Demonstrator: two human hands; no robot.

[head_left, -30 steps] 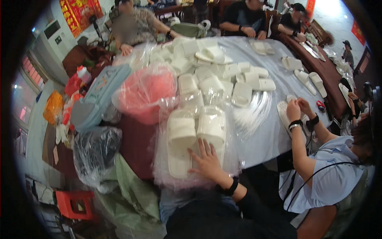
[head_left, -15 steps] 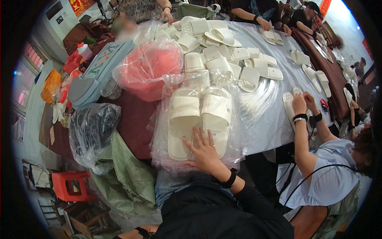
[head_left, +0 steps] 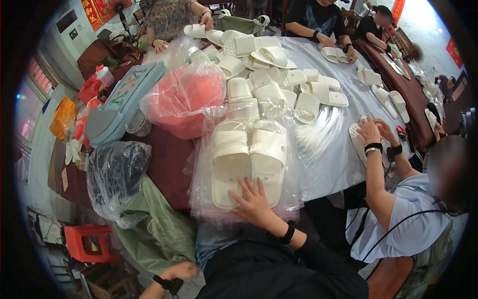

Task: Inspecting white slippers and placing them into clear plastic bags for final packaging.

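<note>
A pair of cream slide sandals [head_left: 249,164] lies side by side on a stack of clear plastic bags [head_left: 294,199] at the table's near edge, toes away from me. My right hand [head_left: 255,204] rests flat with spread fingers across the heel ends of the pair, gripping nothing. Low at the left, beside the green woven sack [head_left: 159,224], my left hand [head_left: 180,270] is off the table. Motion smears its fingers, and I see nothing clear in it.
Beyond the pair is a heap of cream slides [head_left: 271,87]. Left of it stand a pink plastic-wrapped bundle [head_left: 184,99], a grey-blue folding stool [head_left: 124,99] and a black item in clear plastic [head_left: 118,174]. White fibres [head_left: 321,129] lie right. Co-workers' hands [head_left: 373,130] handle slides nearby.
My left hand has come up into view at the lower left. My right hand stays on the slides, slightly lower in the picture. A far co-worker now holds a slide over the heap.
</note>
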